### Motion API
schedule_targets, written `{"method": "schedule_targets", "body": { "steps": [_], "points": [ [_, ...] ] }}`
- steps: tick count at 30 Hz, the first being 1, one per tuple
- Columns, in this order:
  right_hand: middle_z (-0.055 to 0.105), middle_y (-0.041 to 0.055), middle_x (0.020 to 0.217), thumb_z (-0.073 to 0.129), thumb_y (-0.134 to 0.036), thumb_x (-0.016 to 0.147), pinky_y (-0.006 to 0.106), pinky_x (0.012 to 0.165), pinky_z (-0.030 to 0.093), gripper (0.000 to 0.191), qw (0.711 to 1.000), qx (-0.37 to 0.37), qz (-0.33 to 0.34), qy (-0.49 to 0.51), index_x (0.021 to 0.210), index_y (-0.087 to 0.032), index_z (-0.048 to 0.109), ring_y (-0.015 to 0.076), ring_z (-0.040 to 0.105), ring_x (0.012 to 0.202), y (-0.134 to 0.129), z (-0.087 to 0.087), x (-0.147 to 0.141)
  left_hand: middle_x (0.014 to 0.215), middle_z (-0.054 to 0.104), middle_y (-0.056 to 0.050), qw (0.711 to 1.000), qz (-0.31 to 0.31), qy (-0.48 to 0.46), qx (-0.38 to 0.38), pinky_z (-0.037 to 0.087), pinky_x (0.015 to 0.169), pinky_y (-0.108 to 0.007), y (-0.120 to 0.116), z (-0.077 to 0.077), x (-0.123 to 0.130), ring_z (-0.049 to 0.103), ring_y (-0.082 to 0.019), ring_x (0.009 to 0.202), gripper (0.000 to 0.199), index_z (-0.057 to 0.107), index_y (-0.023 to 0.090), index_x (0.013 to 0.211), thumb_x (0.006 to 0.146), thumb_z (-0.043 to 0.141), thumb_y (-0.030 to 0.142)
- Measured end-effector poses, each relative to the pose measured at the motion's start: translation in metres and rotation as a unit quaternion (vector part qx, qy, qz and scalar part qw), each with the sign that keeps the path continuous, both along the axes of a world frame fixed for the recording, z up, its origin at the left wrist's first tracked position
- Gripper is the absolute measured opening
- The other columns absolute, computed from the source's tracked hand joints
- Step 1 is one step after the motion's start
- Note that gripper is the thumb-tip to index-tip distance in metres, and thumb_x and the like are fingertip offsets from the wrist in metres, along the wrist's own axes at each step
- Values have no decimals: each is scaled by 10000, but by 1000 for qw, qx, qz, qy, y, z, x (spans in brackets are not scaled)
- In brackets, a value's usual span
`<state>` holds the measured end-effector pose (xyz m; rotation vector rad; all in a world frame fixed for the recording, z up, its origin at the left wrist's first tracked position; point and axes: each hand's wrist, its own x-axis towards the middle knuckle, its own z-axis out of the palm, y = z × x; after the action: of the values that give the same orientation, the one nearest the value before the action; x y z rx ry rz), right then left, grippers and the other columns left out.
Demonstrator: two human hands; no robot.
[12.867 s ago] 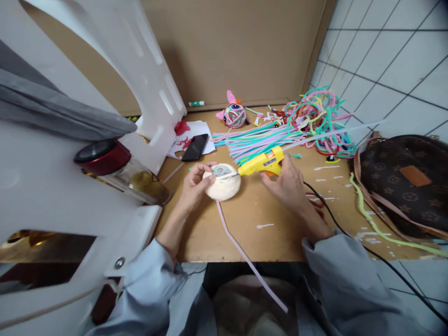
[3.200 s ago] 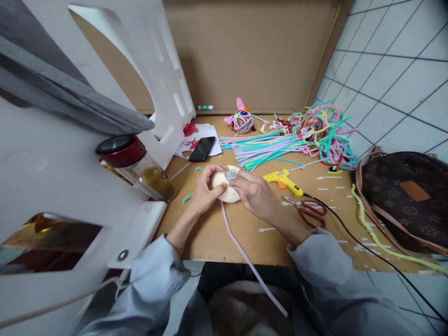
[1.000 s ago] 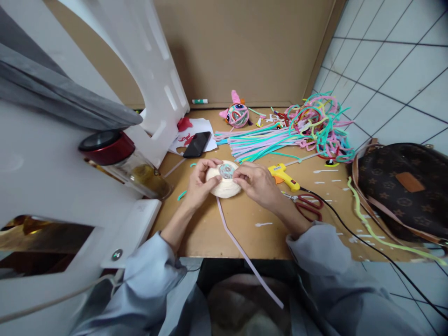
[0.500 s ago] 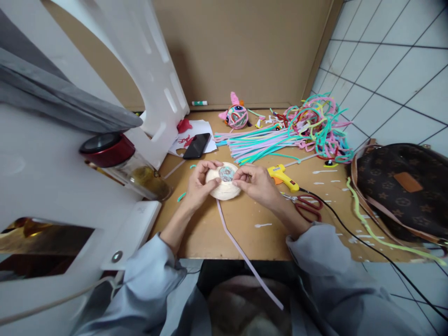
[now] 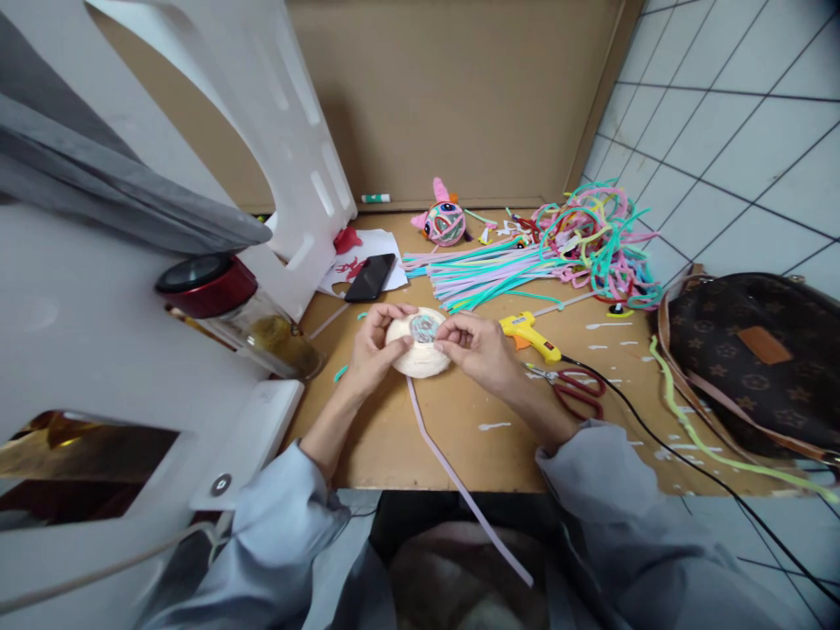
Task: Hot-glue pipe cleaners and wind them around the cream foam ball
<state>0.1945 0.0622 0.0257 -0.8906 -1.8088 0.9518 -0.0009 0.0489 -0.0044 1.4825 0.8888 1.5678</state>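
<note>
A cream-coloured round roll [image 5: 420, 361], which looks like wound yarn, is held up over the middle of the table; a bluish, patterned centre shows on its top. My left hand [image 5: 381, 341] is closed around its left side, thumb near the centre. At the right rim the thumb and fingers of my right hand [image 5: 476, 346] are pinched together; anything fine between the fingertips is too small to make out. From under the roll a lilac pipe cleaner [image 5: 452, 472] runs down past the table's front edge. Its upper end is hidden.
Behind lie many pipe cleaners [image 5: 486, 273], a tangled heap [image 5: 604, 232] and a pink pipe-cleaner figure [image 5: 446, 223]. On the right are a yellow glue gun [image 5: 538, 337], scissors [image 5: 577, 389] and a brown bag [image 5: 754, 367]; on the left, a phone [image 5: 371, 277] and a glass bottle [image 5: 276, 341].
The whole view has shifted very slightly. Both hands keep nearly the same grip on the roll, with no clear change in the things around them.
</note>
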Motion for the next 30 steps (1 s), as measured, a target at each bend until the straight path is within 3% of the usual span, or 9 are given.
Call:
{"method": "schedule_targets", "body": {
  "steps": [6, 12, 30],
  "points": [
    [603, -14, 829, 673, -108, 730, 255, 704, 475, 216, 1000, 24, -3, 0, 916, -205, 723, 126, 570, 750, 0, 1, 2, 1209, 639, -84, 1000, 23, 11, 5, 518, 957, -345, 1, -2, -1, 628, -218, 1109, 431, 568, 225, 958, 703, 866, 402],
    [623, 17, 945, 686, -97, 718, 292, 798, 500, 304, 998, 54, -15, -17, 998, -207, 731, 150, 589, 836, 1, 1, 3, 1129, 616, -56, 999, 29, 13, 19, 508, 926, -319, 2, -4, -1, 614, -201, 1060, 411, 572, 225, 954, 715, 857, 401],
    [596, 8, 924, 670, -90, 735, 283, 771, 497, 306, 999, 40, 6, -19, 1009, -212, 735, 135, 568, 799, 0, 2, 2, 1076, 590, -65, 991, 54, 88, 89, 472, 1028, -421, -6, 5, 0, 601, -248, 1120, 247, 580, 228, 904, 833, 752, 389]
  ]
}}
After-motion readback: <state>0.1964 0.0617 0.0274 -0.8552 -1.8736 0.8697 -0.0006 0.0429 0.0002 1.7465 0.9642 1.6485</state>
